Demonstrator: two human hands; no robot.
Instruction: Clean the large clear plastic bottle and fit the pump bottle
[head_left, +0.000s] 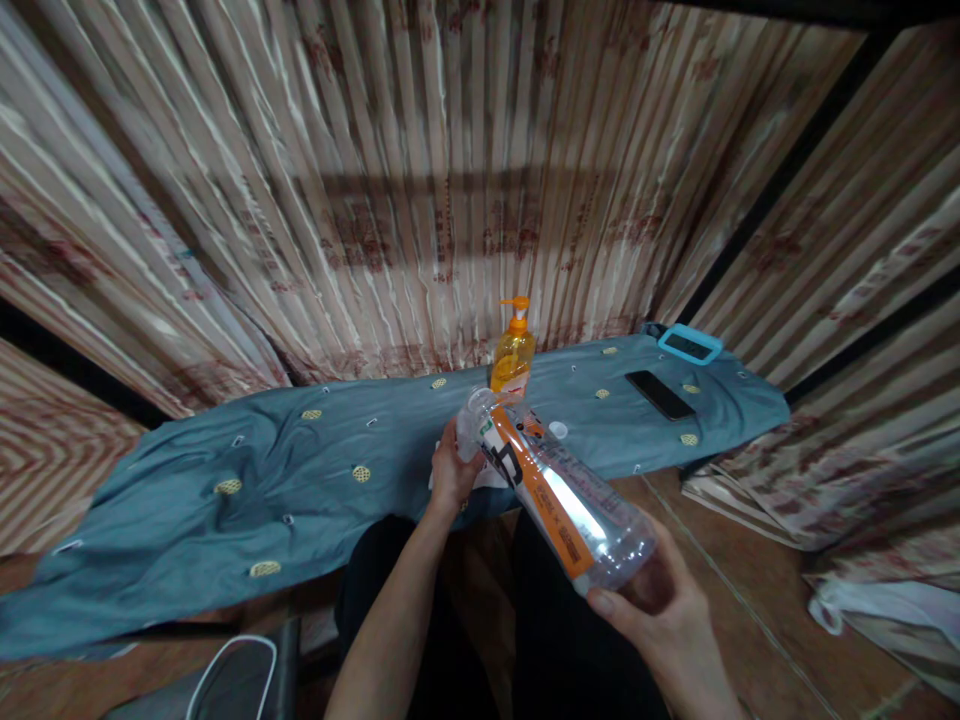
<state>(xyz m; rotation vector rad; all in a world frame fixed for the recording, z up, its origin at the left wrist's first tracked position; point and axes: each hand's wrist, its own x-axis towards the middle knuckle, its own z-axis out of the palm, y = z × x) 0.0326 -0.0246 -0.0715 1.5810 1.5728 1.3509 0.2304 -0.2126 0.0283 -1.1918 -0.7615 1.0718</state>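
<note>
My right hand (656, 600) grips the base end of a large clear plastic bottle (562, 490) with an orange and silver label. The bottle is tilted, its neck end up and to the left. My left hand (452, 470) is closed around a small clear plastic container (470, 425), which meets the bottle's neck end; its exact kind is hard to make out. Just behind them stands an orange pump bottle (513, 355) of yellow liquid, its lower part partly covered. A small white cap (558, 430) lies on the cloth to the right of the neck end.
A blue-green patterned cloth (300, 450) covers the long narrow table. A black phone (660, 395) and a light-blue framed device (690, 345) lie at the right. White paper (491, 477) shows under the bottle. Striped curtains (450, 180) and dark poles surround the table.
</note>
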